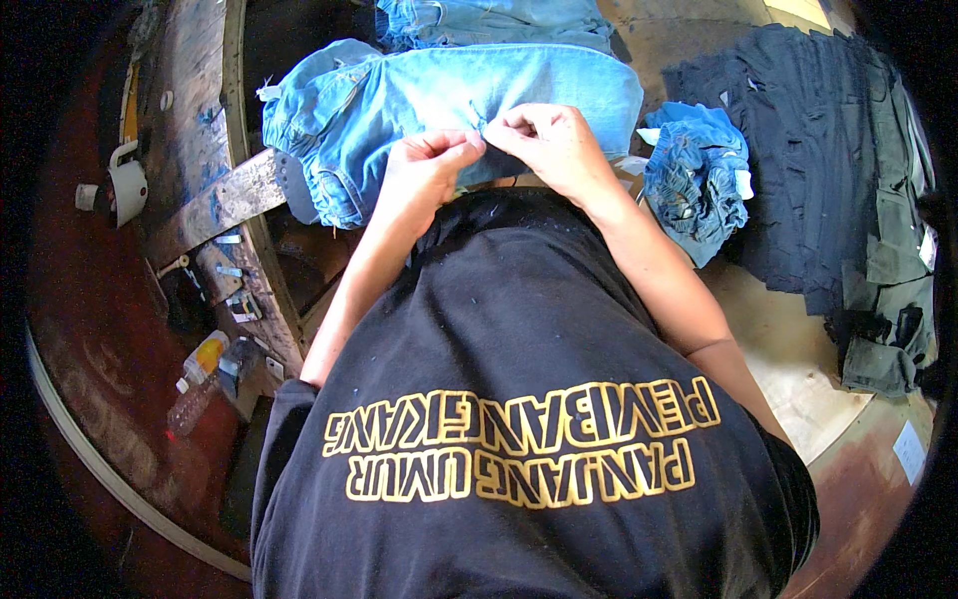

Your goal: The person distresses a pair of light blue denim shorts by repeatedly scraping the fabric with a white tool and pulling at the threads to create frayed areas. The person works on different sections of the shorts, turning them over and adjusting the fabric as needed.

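Observation:
A pair of light-blue jeans [429,85] lies bunched across the work surface in front of me, its elastic-looking gathered end to the left. My left hand [434,165] is closed in a pinch at the near edge of the denim. Just to its right, my right hand [549,145] pinches too, thumb and forefinger pressed together. The two sets of fingertips almost meet over a small raised fold of the fabric. Whether a thread is also between them is too small to tell.
More blue denim [494,22] lies behind the jeans. To the right sit a crumpled blue garment [696,180] and a wide stack of dark trousers [798,160]. On the left are a worn wooden table [195,100], a white mug-like container [127,185] and plastic bottles [205,359].

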The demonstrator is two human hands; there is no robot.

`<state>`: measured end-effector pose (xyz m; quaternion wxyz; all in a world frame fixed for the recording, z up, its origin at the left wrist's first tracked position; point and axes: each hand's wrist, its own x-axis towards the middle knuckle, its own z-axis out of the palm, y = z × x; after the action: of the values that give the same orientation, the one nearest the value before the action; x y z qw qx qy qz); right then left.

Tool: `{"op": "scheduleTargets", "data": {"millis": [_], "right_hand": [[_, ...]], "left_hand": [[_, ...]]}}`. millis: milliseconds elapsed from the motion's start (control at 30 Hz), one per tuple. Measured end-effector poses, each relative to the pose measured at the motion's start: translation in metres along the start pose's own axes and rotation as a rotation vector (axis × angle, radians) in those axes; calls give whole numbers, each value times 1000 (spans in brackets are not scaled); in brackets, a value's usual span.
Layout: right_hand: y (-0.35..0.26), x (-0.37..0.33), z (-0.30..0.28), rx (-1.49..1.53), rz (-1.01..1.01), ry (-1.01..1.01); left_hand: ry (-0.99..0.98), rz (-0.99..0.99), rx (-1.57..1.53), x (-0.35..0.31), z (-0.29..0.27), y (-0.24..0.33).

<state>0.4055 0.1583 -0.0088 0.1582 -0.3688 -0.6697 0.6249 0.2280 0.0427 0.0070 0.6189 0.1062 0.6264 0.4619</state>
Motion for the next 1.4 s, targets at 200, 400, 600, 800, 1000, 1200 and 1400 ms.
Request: {"op": "scheduleTargets", "data": {"millis": [200, 400, 600, 800, 1000, 1200, 1400], "right_hand": [[4, 11, 9, -17, 54, 11], [0, 1, 11, -269, -121, 93], [5, -8, 18, -526, -340, 85], [-4, -3, 24, -294, -253, 93], [-5, 26, 35, 88, 130, -178], [3, 20, 29, 368, 293, -63], [7, 25, 23, 327, 282, -115]], "left_hand": [[148, 355, 518, 1, 2, 9], [489, 617, 1072, -5, -6, -1], [491, 821, 1138, 3, -15, -22], [506, 837, 953, -5, -21, -27], [485, 843, 912, -4, -19, -20], [484, 781, 905, -3, -22, -19], [470, 792, 938, 5, -20, -20]]}}
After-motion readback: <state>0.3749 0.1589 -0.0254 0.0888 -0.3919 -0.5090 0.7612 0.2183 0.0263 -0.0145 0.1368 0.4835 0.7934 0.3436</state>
